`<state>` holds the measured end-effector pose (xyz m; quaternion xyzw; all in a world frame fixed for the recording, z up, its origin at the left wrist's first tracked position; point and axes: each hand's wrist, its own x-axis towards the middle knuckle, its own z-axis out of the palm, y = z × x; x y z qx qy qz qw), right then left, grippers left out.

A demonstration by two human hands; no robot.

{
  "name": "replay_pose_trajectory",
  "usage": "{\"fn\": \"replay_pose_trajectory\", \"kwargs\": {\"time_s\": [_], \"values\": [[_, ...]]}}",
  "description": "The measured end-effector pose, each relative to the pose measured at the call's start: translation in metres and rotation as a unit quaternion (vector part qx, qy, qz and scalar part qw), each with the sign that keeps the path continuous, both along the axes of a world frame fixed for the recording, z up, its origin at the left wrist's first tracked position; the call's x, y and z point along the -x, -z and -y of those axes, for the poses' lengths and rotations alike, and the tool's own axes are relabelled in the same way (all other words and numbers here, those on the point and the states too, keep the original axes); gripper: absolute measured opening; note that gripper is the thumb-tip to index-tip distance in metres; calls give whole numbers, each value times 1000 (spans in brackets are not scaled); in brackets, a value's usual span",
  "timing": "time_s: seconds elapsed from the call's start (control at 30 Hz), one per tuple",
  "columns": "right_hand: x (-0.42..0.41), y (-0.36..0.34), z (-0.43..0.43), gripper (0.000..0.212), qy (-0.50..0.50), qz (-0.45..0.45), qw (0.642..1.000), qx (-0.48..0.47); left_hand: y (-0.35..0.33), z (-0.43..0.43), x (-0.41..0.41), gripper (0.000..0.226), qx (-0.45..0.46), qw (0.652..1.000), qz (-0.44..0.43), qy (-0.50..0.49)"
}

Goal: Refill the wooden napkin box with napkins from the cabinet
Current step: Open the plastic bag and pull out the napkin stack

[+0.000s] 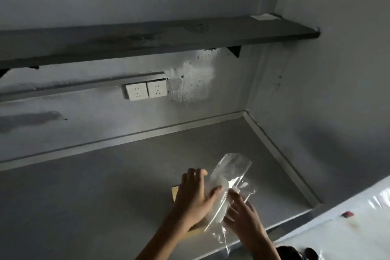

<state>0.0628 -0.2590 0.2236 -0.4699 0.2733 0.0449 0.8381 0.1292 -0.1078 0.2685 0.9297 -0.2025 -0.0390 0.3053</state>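
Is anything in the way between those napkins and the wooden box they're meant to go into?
Yes. A clear plastic bag wraps the napkins, which the left hand grips just above the wooden box; the right hand touches the bag. The left hand also covers much of the box. Nothing else visible intervenes.

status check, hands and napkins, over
Left hand grips napkin pack inside clear plastic bag. Right hand on the bag, grip unclear. Pack over wooden box on counter, box mostly hidden. Nothing seen in the way.
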Motion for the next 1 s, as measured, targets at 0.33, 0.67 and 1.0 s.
{"fn": "replay_pose_trajectory", "kwargs": {"time_s": [0.33, 0.67, 1.0], "values": [[-8, 59, 86, 43, 149, 0, 989, 11, 29, 114, -53, 25, -144, 958, -120, 218], [-9, 169, 177, 78, 62, -142, 986, -54, 103, 165, -148, 14, -89, 973, -213, 10], [-38, 166, 181, 53, 126, -237, 894, 359, 147, 169, -157, 18, -27, 960, -276, -34]]}}
